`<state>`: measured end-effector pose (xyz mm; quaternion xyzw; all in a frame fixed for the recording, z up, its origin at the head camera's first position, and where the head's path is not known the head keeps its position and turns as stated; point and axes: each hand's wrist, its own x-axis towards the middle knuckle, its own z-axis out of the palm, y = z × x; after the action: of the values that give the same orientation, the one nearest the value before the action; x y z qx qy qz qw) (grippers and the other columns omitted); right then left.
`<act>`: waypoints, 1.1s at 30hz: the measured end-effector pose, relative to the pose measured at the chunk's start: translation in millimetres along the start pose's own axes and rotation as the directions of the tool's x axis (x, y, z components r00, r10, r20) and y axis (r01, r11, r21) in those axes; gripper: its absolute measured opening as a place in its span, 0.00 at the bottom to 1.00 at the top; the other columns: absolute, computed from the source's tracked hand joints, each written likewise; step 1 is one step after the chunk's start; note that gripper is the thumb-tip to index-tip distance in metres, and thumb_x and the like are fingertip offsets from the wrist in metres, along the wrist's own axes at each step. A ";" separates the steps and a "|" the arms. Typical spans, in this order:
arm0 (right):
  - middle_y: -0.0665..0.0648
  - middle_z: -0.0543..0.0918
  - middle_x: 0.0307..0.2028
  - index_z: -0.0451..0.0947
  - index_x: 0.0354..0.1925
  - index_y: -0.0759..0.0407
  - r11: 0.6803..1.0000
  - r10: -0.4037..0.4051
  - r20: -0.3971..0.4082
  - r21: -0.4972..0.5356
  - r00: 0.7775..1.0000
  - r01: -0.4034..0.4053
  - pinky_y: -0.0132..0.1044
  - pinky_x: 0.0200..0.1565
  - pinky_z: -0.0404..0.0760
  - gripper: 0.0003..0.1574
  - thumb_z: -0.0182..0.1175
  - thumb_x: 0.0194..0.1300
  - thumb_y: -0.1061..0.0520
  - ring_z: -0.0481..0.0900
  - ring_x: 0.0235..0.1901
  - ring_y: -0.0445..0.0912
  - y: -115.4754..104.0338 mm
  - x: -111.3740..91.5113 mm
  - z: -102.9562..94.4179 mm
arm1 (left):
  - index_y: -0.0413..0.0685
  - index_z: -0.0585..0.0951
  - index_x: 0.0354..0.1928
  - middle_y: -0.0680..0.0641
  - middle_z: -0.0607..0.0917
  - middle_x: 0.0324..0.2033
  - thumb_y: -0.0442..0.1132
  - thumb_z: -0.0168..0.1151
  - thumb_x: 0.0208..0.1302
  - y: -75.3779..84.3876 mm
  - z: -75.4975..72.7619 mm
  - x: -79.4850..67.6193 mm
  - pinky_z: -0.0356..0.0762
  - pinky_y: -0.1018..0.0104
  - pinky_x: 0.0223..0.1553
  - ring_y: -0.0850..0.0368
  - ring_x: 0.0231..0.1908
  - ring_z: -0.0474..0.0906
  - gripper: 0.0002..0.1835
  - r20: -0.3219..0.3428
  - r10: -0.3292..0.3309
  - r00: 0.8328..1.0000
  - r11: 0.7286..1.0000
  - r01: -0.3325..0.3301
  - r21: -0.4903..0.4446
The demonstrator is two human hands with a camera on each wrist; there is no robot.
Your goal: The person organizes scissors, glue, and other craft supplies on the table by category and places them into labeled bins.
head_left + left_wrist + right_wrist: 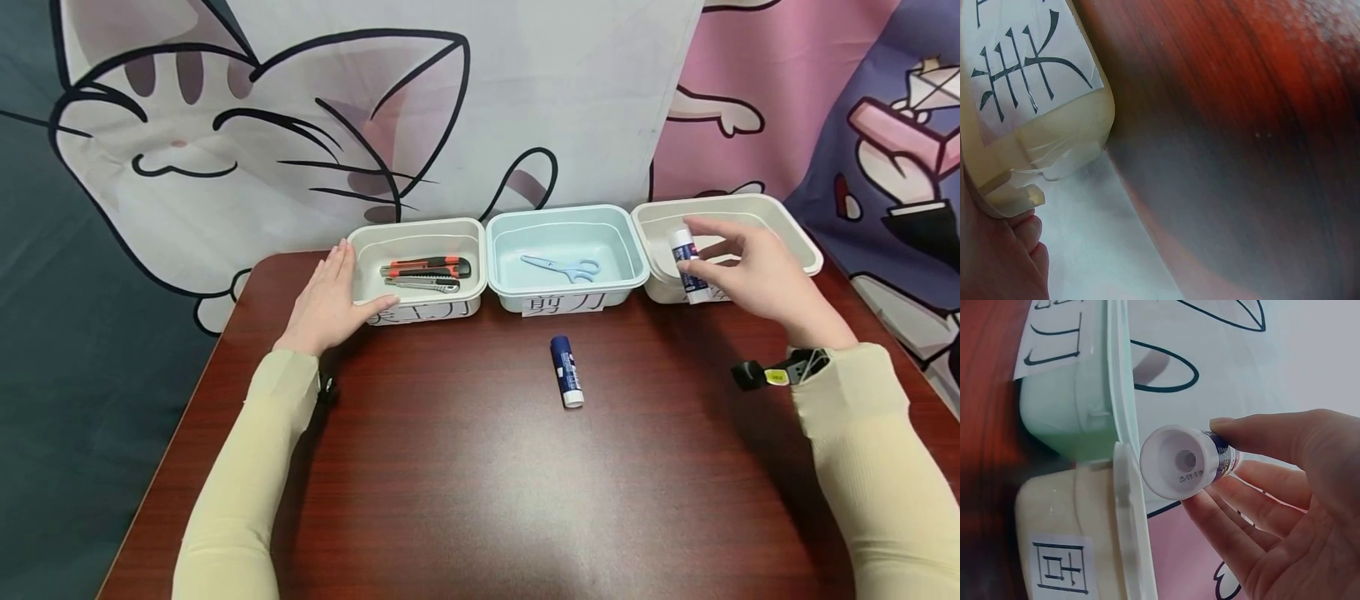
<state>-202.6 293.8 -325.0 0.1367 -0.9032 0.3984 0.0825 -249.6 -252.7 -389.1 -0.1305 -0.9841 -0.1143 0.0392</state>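
Note:
My right hand (757, 267) pinches a glue stick (690, 265) between thumb and fingers at the front of the right cream bin (802, 237). Its white end (1175, 464) faces the right wrist camera. With straight fingers, my left hand (322, 304) rests against the left side of the left cream bin (480, 300), thumb at the front rim. Several utility knives (426, 271) lie in that bin. Between the two cream bins stands a light blue bin (510, 292) with blue scissors (562, 267) inside. A second glue stick (566, 372), dark blue with a white end, lies on the table.
The three bins stand side by side at the back of the brown table (465, 475), with handwritten paper labels (562, 305) on their fronts. Behind them hangs a cloth (585, 100) printed with cartoon cats. Dark green fabric (97, 400) is to the left.

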 end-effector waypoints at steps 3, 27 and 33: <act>0.60 0.77 0.52 0.73 0.61 0.56 1.000 0.005 -0.011 -0.002 1.000 -0.005 0.20 0.27 0.76 0.34 0.68 0.55 0.59 0.78 0.33 0.28 1.6 4.1 -3.9 | 0.37 0.39 0.72 0.42 0.40 0.71 0.76 0.46 0.53 -0.7 0.4 0.4 0.32 0.60 0.68 0.50 0.70 0.35 0.61 0.000 0.000 1.000 1.000 0.000 0.000; 0.58 0.76 0.56 0.69 0.65 0.48 0.973 0.225 -0.057 -0.041 0.973 -0.227 0.18 0.30 0.71 0.37 0.67 0.57 0.50 0.76 0.32 0.25 12.2 38.0 -34.2 | 0.39 0.39 0.72 0.43 0.39 0.72 0.77 0.46 0.52 0.4 -0.3 -0.4 0.32 0.59 0.68 0.50 0.70 0.35 0.61 0.005 -0.013 1.000 1.000 0.013 -0.001; 0.65 0.75 0.55 0.67 0.66 0.49 0.962 0.256 -0.046 -0.088 0.965 -0.260 0.21 0.27 0.71 0.38 0.66 0.58 0.48 0.75 0.31 0.25 20.4 45.6 -37.0 | 0.40 0.39 0.72 0.44 0.39 0.72 0.77 0.46 0.52 0.4 1.1 -0.8 0.33 0.60 0.68 0.52 0.70 0.35 0.61 0.005 -0.020 1.000 1.000 0.020 0.002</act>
<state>-250.8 326.2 -302.7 0.0072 -0.9294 0.3654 0.0514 -248.8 -252.3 -390.1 -0.1211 -0.9855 -0.1134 0.0358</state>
